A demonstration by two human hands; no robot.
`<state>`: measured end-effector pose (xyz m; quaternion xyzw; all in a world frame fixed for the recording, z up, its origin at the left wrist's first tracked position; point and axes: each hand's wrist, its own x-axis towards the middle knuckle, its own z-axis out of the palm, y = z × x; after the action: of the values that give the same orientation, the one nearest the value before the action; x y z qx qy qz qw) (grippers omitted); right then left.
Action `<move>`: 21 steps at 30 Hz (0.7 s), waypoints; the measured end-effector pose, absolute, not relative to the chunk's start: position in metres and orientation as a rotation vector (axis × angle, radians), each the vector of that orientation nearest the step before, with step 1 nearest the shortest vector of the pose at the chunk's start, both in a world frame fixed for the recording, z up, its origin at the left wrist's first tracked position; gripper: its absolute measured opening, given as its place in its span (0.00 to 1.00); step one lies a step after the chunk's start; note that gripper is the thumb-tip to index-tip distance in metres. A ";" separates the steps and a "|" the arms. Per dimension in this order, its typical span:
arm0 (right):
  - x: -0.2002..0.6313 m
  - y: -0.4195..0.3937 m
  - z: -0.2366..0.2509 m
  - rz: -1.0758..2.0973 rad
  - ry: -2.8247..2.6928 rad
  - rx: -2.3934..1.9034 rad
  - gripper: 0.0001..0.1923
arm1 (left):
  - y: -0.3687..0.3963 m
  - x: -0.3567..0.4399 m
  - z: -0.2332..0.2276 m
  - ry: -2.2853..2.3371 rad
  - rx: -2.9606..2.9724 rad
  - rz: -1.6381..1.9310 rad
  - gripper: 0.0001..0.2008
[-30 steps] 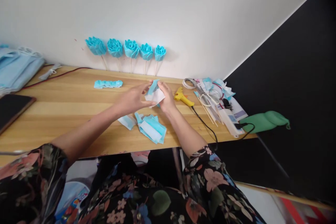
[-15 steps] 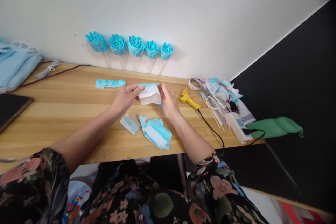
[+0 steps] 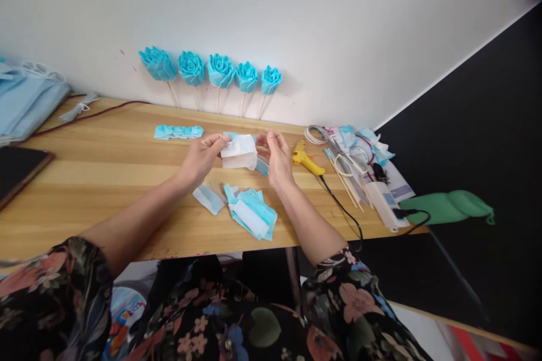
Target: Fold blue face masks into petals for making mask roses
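Note:
My left hand (image 3: 201, 159) pinches the left edge of a layered piece of face mask (image 3: 239, 149) above the table, its white side up and some blue showing behind. At its right edge is my right hand (image 3: 277, 155), fingers loosely bent and thumb lifted off the white layer; a blue part shows below these fingers. Whether the fingertips touch the sheet is hard to see. Below the hands lie a blue and white pile of mask pieces (image 3: 254, 214) and a pale folded piece (image 3: 209, 198). A gathered blue strip (image 3: 178, 132) lies behind my left hand.
Several blue paper-like roses (image 3: 221, 70) on sticks lean against the wall. On the right are a yellow glue gun (image 3: 309, 159) with a cord, scissors (image 3: 349, 162), a tape roll (image 3: 315, 135) and a power strip (image 3: 385, 206). Stacked masks (image 3: 31, 101) and a dark phone-like slab (image 3: 21, 172) lie left.
My right hand has shifted slightly right and its thumb has come off the sheet's edge. The left hand keeps its pinch, and more blue shows at the lower right.

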<state>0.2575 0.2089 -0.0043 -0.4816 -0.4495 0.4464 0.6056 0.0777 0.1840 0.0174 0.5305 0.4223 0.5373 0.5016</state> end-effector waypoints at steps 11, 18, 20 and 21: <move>0.260 0.199 0.005 0.506 -1.685 -0.941 0.08 | 0.185 0.077 0.012 1.005 1.270 1.249 0.16; 0.263 0.198 0.013 0.322 -1.915 -0.729 0.06 | 0.203 0.071 -0.001 0.807 0.850 1.370 0.10; 0.263 0.196 0.016 0.279 -1.987 -0.695 0.07 | 0.209 0.067 -0.002 0.802 0.768 1.424 0.10; 0.264 0.196 0.017 0.278 -1.995 -0.678 0.08 | 0.211 0.065 -0.002 0.805 0.739 1.446 0.10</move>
<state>0.2644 0.1958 0.0168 -0.2785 -0.8200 0.1144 0.4867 0.0651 0.2113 -0.0023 0.3209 0.3498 0.6280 0.6167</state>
